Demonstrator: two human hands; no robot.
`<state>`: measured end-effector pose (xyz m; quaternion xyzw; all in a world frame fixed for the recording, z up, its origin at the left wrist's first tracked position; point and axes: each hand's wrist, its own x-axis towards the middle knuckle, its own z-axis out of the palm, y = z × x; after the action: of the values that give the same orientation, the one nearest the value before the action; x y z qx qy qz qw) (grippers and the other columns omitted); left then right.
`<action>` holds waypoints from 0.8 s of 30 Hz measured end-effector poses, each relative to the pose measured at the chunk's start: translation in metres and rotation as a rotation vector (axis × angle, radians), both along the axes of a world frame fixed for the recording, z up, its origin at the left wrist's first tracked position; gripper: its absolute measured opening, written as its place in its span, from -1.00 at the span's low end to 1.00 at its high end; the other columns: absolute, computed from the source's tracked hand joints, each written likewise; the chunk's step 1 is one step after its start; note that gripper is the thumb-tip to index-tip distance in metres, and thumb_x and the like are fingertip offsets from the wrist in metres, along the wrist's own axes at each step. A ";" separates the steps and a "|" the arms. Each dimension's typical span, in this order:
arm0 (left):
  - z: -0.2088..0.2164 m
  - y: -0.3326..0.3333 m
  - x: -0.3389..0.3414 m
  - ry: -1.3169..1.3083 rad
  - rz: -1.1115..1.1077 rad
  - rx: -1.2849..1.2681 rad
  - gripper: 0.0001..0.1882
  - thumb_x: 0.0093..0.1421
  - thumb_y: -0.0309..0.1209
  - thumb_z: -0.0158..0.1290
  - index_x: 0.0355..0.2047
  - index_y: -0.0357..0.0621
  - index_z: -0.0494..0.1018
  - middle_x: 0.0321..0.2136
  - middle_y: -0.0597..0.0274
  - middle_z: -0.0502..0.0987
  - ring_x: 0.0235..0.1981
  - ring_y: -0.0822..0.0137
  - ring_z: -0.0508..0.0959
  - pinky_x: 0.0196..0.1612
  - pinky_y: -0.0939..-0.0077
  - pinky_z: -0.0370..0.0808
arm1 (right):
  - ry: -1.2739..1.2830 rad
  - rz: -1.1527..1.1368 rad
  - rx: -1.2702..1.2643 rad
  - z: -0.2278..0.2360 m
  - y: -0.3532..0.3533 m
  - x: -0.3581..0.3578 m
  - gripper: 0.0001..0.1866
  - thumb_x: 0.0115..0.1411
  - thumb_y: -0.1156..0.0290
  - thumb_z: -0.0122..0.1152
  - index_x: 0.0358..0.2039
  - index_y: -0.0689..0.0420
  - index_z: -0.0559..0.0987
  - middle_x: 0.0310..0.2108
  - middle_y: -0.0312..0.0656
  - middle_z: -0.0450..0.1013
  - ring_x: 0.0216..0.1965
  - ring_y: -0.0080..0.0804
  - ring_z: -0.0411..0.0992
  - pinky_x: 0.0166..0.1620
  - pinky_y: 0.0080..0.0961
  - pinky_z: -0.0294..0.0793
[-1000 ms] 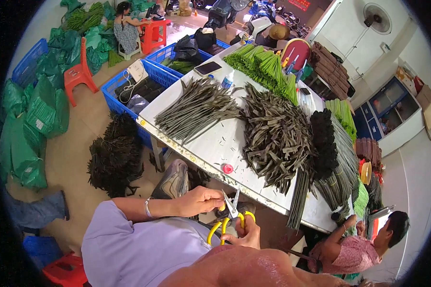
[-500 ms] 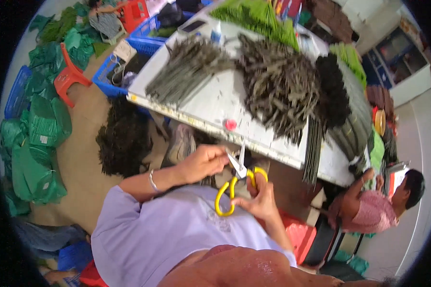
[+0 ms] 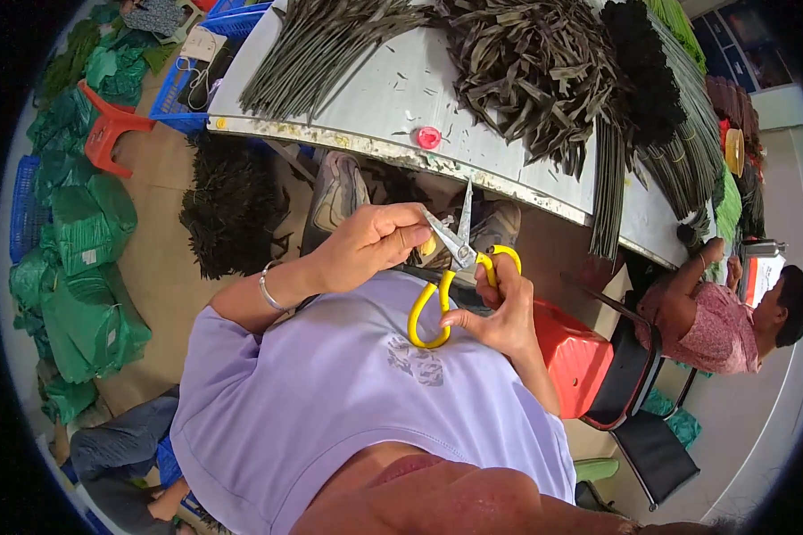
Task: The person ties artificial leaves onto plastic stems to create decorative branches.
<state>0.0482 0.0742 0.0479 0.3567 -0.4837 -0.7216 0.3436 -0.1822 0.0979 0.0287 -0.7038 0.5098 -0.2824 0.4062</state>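
Observation:
My right hand (image 3: 509, 316) grips a pair of yellow-handled scissors (image 3: 463, 256), its fingers and thumb in the handle loops. The blades stand apart in a V, pointing away from me toward the table edge. Just left of them, my left hand (image 3: 375, 248) is closed in a pinch, with a bracelet on its wrist. A small yellowish bit shows at those fingertips, close to the left blade, too small to name. Both hands are in front of my chest, on the near side of the table.
The white table (image 3: 401, 98) carries dark strip-like leaves (image 3: 535, 80), bundled dark stems (image 3: 321, 53) and a small red cap (image 3: 428, 137). Dark leaves (image 3: 227, 205) lie on the floor, left. Green sacks (image 3: 94, 294) line the far left. A person (image 3: 714, 312) sits at right, near a red stool (image 3: 567, 357).
My view has tipped downward, so the table sits higher in the picture. The yellowish bit at my left fingertips now shows. The scissors stay in my right hand, blades apart.

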 end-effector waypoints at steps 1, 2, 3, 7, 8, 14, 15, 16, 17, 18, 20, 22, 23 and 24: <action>0.003 0.002 0.000 -0.059 0.006 -0.030 -0.80 0.29 -0.40 -0.16 -0.45 -0.23 0.34 -0.66 0.48 0.19 -0.67 0.65 0.13 -0.62 0.70 0.08 | 0.004 0.002 0.031 0.001 0.000 -0.001 -0.23 -0.53 0.00 0.60 -0.46 0.20 0.30 -0.68 -0.38 0.13 -0.64 -0.64 0.07 -0.60 -0.64 0.10; 0.005 0.002 0.002 -0.059 0.004 -0.028 -0.80 0.29 -0.40 -0.16 -0.45 -0.23 0.34 -0.66 0.48 0.19 -0.67 0.65 0.13 -0.62 0.70 0.08 | 0.008 0.000 0.060 0.002 0.002 -0.002 -0.24 -0.51 0.03 0.60 -0.44 0.19 0.31 -0.65 -0.36 0.19 -0.63 -0.60 0.13 -0.60 -0.60 0.17; 0.007 0.003 0.005 -0.172 -0.046 -0.132 -0.80 0.28 -0.41 -0.15 -0.46 -0.23 0.35 -0.65 0.47 0.21 -0.65 0.63 0.16 -0.59 0.70 0.12 | 0.008 -0.001 0.062 -0.001 0.004 -0.004 -0.24 -0.51 0.03 0.60 -0.44 0.19 0.31 -0.65 -0.36 0.19 -0.63 -0.60 0.13 -0.60 -0.60 0.17; -0.011 0.025 0.010 -0.228 -0.011 -0.490 -0.80 0.26 -0.46 -0.16 -0.49 -0.24 0.36 -0.58 0.42 0.37 -0.59 0.60 0.28 -0.48 0.69 0.25 | -0.284 -0.242 0.203 -0.035 0.011 -0.020 -0.30 -0.45 0.07 0.60 -0.48 0.14 0.28 -0.68 -0.48 0.05 -0.65 -0.71 -0.06 -0.61 -0.71 -0.05; 0.000 0.011 0.011 -0.314 0.004 -0.196 -0.80 0.27 -0.46 -0.18 -0.46 -0.25 0.37 -0.63 0.42 0.32 -0.62 0.62 0.25 -0.54 0.71 0.22 | -0.247 -0.242 0.174 -0.040 0.013 -0.024 -0.31 -0.43 0.06 0.59 -0.48 0.14 0.28 -0.68 -0.47 0.05 -0.65 -0.71 -0.06 -0.61 -0.72 -0.04; -0.017 -0.012 -0.005 0.020 0.114 -0.019 -0.84 0.30 -0.42 -0.17 -0.37 -0.23 0.34 -0.69 0.50 0.17 -0.67 0.66 0.13 -0.63 0.72 0.07 | -0.042 0.046 0.024 -0.005 -0.010 -0.004 -0.26 -0.47 -0.02 0.58 -0.51 0.18 0.27 -0.70 -0.40 0.04 -0.66 -0.65 -0.03 -0.62 -0.66 0.00; -0.019 -0.012 -0.006 -0.007 0.117 -0.041 -0.85 0.29 -0.43 -0.17 -0.36 -0.23 0.34 -0.69 0.49 0.18 -0.66 0.65 0.14 -0.63 0.72 0.09 | -0.041 0.074 -0.007 -0.005 -0.011 -0.004 -0.26 -0.49 -0.02 0.58 -0.52 0.17 0.27 -0.70 -0.43 0.02 -0.66 -0.68 -0.06 -0.62 -0.68 -0.07; -0.019 -0.013 -0.008 -0.005 0.116 -0.044 -0.85 0.29 -0.43 -0.17 -0.36 -0.23 0.34 -0.69 0.49 0.18 -0.66 0.65 0.14 -0.63 0.72 0.09 | -0.039 0.073 -0.010 -0.003 -0.012 -0.005 -0.26 -0.49 -0.02 0.58 -0.52 0.17 0.27 -0.70 -0.43 0.02 -0.66 -0.68 -0.06 -0.62 -0.68 -0.07; -0.019 -0.012 -0.008 -0.026 0.122 -0.071 -0.85 0.29 -0.43 -0.17 -0.36 -0.23 0.34 -0.70 0.48 0.19 -0.67 0.65 0.14 -0.63 0.71 0.10 | -0.020 0.071 0.015 -0.002 -0.012 -0.003 -0.25 -0.50 -0.03 0.58 -0.53 0.18 0.27 -0.70 -0.42 0.02 -0.65 -0.67 -0.06 -0.62 -0.67 -0.06; -0.019 -0.011 -0.008 -0.046 0.128 -0.097 -0.85 0.29 -0.43 -0.17 -0.37 -0.24 0.34 -0.70 0.46 0.20 -0.67 0.64 0.15 -0.62 0.70 0.11 | 0.000 0.069 0.041 -0.001 -0.012 -0.003 -0.24 -0.51 -0.03 0.58 -0.53 0.18 0.27 -0.70 -0.41 0.03 -0.65 -0.67 -0.05 -0.62 -0.67 -0.05; -0.020 -0.009 -0.008 -0.092 0.133 -0.126 -0.84 0.28 -0.43 -0.15 -0.39 -0.25 0.35 -0.70 0.44 0.22 -0.66 0.64 0.16 -0.62 0.69 0.12 | 0.008 0.067 0.050 -0.002 -0.011 -0.003 -0.24 -0.52 -0.02 0.59 -0.53 0.18 0.27 -0.70 -0.41 0.03 -0.65 -0.66 -0.05 -0.62 -0.66 -0.04; -0.020 -0.007 -0.007 -0.139 0.138 -0.152 -0.83 0.27 -0.43 -0.14 -0.41 -0.27 0.36 -0.71 0.42 0.24 -0.66 0.64 0.18 -0.62 0.68 0.13 | 0.016 0.066 0.061 -0.002 -0.009 -0.003 -0.24 -0.52 -0.02 0.59 -0.53 0.19 0.26 -0.70 -0.41 0.03 -0.64 -0.66 -0.04 -0.62 -0.66 -0.03; -0.019 -0.007 -0.006 -0.207 0.153 -0.213 -0.81 0.27 -0.43 -0.13 -0.43 -0.28 0.38 -0.70 0.40 0.27 -0.66 0.65 0.19 -0.62 0.67 0.13 | 0.031 0.065 0.090 -0.001 -0.009 -0.004 -0.26 -0.49 0.00 0.59 -0.51 0.20 0.28 -0.68 -0.36 0.09 -0.65 -0.62 0.03 -0.61 -0.63 0.06; -0.018 -0.007 -0.006 -0.276 0.167 -0.274 -0.80 0.26 -0.44 -0.12 -0.45 -0.29 0.39 -0.70 0.38 0.29 -0.66 0.65 0.21 -0.62 0.67 0.14 | 0.047 0.065 0.119 -0.001 -0.009 -0.005 -0.27 -0.46 0.02 0.58 -0.50 0.21 0.29 -0.67 -0.32 0.16 -0.65 -0.57 0.09 -0.60 -0.59 0.16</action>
<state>0.0423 0.0669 0.0297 0.4408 -0.5885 -0.5624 0.3783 -0.1870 0.0889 0.0276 -0.7011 0.5120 -0.2219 0.4440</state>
